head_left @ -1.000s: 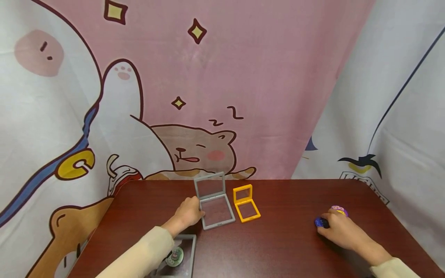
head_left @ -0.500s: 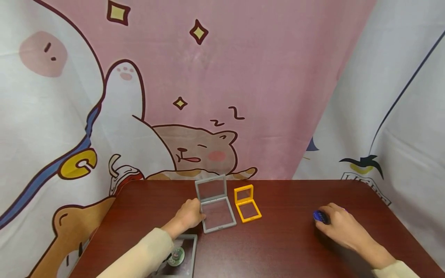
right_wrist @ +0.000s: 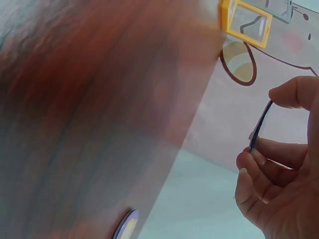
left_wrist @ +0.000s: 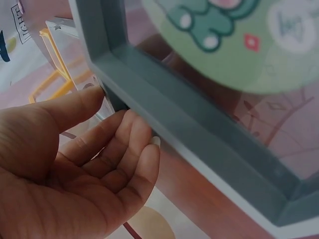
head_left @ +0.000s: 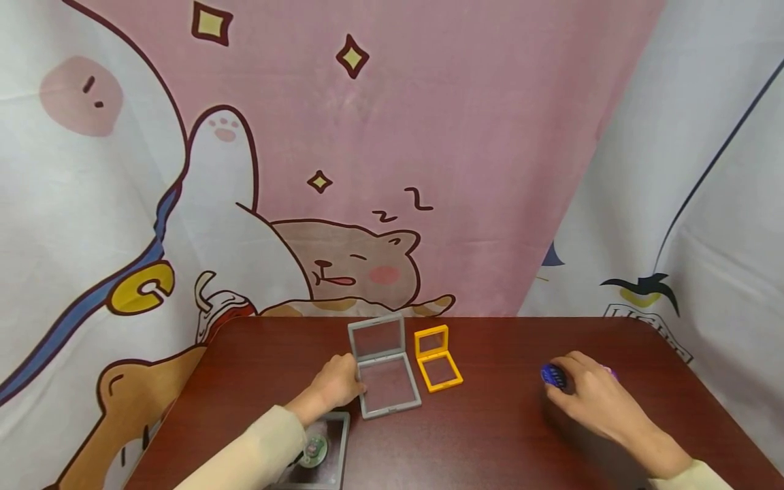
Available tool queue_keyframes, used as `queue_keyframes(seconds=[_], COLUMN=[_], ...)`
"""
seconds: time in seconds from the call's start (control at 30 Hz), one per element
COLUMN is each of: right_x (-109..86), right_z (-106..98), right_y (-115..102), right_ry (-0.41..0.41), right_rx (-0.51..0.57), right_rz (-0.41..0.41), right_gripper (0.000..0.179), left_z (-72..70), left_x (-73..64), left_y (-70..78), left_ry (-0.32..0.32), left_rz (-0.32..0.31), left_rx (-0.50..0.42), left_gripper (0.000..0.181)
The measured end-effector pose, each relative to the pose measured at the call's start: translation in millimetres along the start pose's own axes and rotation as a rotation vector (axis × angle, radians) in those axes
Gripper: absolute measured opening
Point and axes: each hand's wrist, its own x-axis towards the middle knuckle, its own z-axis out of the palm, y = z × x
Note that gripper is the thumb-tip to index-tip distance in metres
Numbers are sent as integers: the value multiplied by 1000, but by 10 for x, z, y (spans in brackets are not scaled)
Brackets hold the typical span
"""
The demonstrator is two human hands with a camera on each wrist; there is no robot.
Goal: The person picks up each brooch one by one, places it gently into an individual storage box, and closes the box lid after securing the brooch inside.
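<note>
At the table's centre left, my left hand (head_left: 335, 384) pinches the left edge of an open grey display frame (head_left: 389, 412) with clear panels, its lid raised. In the left wrist view, thumb and fingers meet at that frame's edge. My right hand (head_left: 597, 398), at the right, holds a thin round blue badge (head_left: 554, 376) off the table between thumb and fingers. The right wrist view shows this badge (right_wrist: 260, 125) edge-on. A purple round badge (right_wrist: 127, 225) lies on the table beyond the right hand, mostly hidden by it in the head view.
A small open yellow frame (head_left: 446, 386) stands right of the grey one. Nearer, partly under the left sleeve, lies another grey frame (head_left: 344, 442) with a green round badge (head_left: 314, 450) inside. A printed curtain (head_left: 478, 170) hangs behind the table's far edge.
My right hand has lifted the blue badge and carried it leftward, away from the purple badge. The left hand has drawn the open grey frame slightly nearer.
</note>
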Motion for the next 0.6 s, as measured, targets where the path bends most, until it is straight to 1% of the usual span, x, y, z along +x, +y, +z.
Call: queue_keyframes(seconds=[0.17,0.2,0.27,0.4,0.43,0.57,0.6], right_x=[37,49,73,123,133,168,178], right_z=[-8,-7,-3,-6,-7,0,4], right_y=[-89,-112,-160,-279,-310,-424,-451], right_ry=[21,27,42,30,32,38,41], right_rx=[21,26,38,65,68,72,73], right_rz=[-26,-31,-42,-37,-39,-56,-63], right_gripper=[35,36,35,36,36,35,34], left_z=[-2,79,83,76,-8,-15,21], left_x=[-33,19,15,1,-58,-68,-41], left_y=[6,-117,-129,-116,11,24,-30], left_ry=[3,19,24,19,1,-17,-12], left_rz=[20,56,66,69,42,49,74], left_rx=[-5,2,2,-2,-9,4,11], left_gripper=[52,52,52,55,55,45,44])
